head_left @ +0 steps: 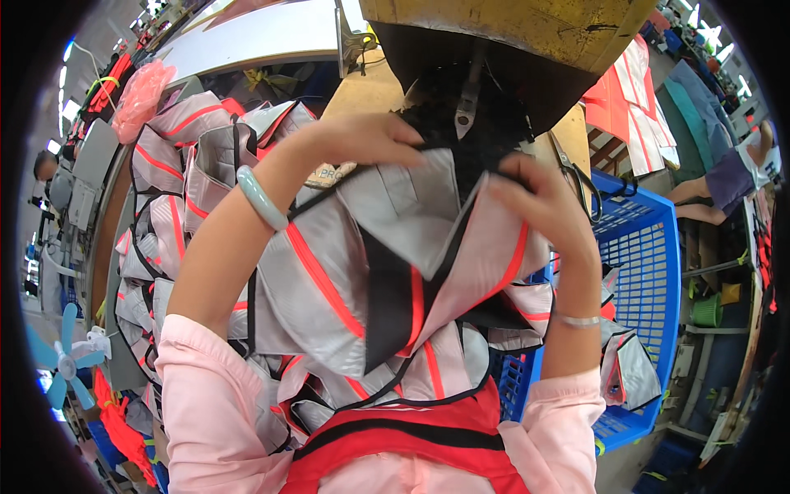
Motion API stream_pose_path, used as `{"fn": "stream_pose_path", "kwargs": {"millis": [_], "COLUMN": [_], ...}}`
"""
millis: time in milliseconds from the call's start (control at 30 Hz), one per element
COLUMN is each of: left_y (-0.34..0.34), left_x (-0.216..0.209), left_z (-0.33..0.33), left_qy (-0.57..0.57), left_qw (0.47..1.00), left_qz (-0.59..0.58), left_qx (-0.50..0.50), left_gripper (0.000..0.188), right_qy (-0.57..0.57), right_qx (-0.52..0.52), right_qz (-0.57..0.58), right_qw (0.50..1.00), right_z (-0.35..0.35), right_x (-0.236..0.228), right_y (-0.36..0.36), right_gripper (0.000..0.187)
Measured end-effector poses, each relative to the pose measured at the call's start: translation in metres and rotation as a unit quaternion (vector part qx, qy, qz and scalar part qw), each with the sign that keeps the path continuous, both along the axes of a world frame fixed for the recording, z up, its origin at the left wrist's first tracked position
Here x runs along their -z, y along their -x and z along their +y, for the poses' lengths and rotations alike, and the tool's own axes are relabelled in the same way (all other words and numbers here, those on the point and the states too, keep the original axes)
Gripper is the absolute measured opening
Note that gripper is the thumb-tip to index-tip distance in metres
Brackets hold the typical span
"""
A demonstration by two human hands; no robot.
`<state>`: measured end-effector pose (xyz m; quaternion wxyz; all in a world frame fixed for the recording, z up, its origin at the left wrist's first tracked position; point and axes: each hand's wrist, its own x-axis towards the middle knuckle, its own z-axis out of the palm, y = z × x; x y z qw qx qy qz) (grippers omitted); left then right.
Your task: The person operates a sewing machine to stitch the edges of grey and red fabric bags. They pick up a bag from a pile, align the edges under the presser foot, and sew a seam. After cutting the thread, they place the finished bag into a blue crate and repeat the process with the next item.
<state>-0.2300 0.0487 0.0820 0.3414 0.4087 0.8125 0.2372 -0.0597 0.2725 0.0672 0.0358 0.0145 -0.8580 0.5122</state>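
Red apron (473, 412) nearest. Striped silver-gray fabric piece (391, 280): likely light, pliable, slippery; hold by bound edges. Right hand (541, 202) pinches edge; left hand (370, 138) blurred, grip unclear.

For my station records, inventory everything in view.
Striped piece: one, grey, orange-red, black, between the hands
Similar pieces: many, same colours, left pile and basket
Machine: one, yellow and black, top centre
Scissors: one pair, dark, right of machine
Large basket: one, blue, right
Small basket: one, green, far right
Fan: one, light blue, lower left
Plastic bag: one, pink, upper left
Other people: at least one, purple-white clothing, far right
Background goods: uncounted, mixed colours, far edges
Apron: one, red, bottom
Bracelets: two, green and silver, wrists
Left hand: one, bare, upper centre
Right hand: one, bare, centre right
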Motion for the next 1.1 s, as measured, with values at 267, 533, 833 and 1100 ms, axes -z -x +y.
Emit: {"fn": "stream_pose_path", "kwargs": {"millis": [267,533,833,1100], "left_y": [-0.077,-0.119,-0.166,-0.124], "left_x": [0.016,0.010,0.013,0.020], "left_z": [0.060,0.019,-0.113,-0.068], "left_qy": [0.011,-0.089,-0.057,-0.246], "left_qw": [0.984,0.975,0.994,0.955], "left_qz": [-0.044,-0.201,0.098,0.016], "left_qx": [0.174,0.019,-0.012,-0.164], "left_gripper": [0.028,0.051,0.034,0.028], "right_qy": [-0.419,-0.264,-0.225,-0.061], "right_qx": [-0.137,-0.124,-0.196,-0.002], "right_qz": [0.230,0.217,0.136,0.015], "right_qw": [0.868,0.932,0.945,0.998], "right_z": [-0.101,-0.064,-0.072,-0.036], "right_x": [0.005,0.035,0.030,0.003], "right_y": [-0.071,-0.073,-0.073,-0.042], "right_gripper": [0.048,0.013,0.010,0.018]}}
